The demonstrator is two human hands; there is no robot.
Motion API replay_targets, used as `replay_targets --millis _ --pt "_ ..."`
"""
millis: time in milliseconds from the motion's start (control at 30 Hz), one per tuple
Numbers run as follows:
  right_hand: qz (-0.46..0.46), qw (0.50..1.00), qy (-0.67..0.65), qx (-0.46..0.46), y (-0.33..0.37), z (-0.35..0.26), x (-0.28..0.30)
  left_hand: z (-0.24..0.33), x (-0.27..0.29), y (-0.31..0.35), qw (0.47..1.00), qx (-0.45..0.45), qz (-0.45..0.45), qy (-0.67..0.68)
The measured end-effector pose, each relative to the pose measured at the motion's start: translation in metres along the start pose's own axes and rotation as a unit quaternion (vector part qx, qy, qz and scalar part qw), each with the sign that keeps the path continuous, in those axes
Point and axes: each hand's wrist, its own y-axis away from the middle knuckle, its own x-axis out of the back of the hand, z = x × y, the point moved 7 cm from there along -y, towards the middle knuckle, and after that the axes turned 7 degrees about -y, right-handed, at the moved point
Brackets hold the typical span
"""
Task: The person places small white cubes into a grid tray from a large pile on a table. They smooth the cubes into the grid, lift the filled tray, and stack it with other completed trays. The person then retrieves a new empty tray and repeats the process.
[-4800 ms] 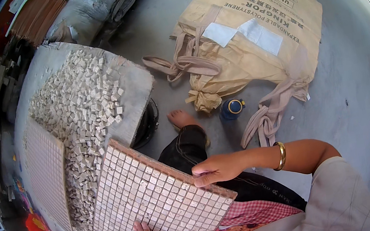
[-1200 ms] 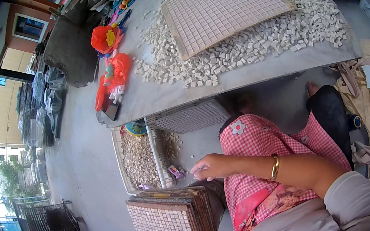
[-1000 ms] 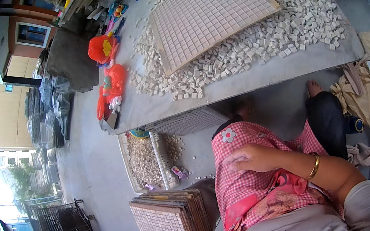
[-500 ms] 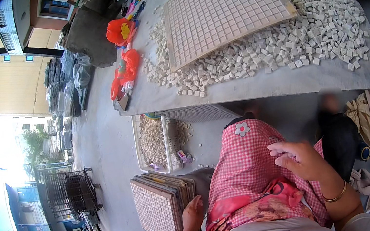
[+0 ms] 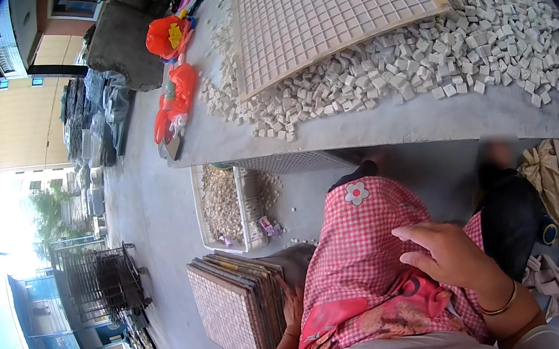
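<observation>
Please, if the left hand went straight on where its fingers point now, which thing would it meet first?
Probably the stack of tiled boards: the left hand appears right at its edge, though I cannot tell whether they touch.

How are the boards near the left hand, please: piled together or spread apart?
Piled together: the boards form one stack, with their edges lined up close, and the left hand is at its side.
</observation>
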Motion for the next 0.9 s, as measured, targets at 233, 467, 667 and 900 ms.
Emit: replay_targets --millis 233,467,667,900 --pt "-0.02 1.0 0.019 -0.012 0.0 0.001 -0.002 0.008 0.007 -0.011 1.0 0.007 0.017 0.006" --pt "-0.027 0.999 0.029 -0.009 0.001 0.003 -0.006 0.007 0.008 -0.008 0.999 0.023 0.023 0.008" --pt "-0.026 0.998 0.049 -0.01 0.002 0.005 -0.005 0.008 0.011 -0.012 0.999 0.025 0.026 0.011" --pt "-0.026 0.998 0.059 -0.007 0.003 0.004 -0.005 0.007 0.017 -0.007 0.999 0.04 0.031 0.007"
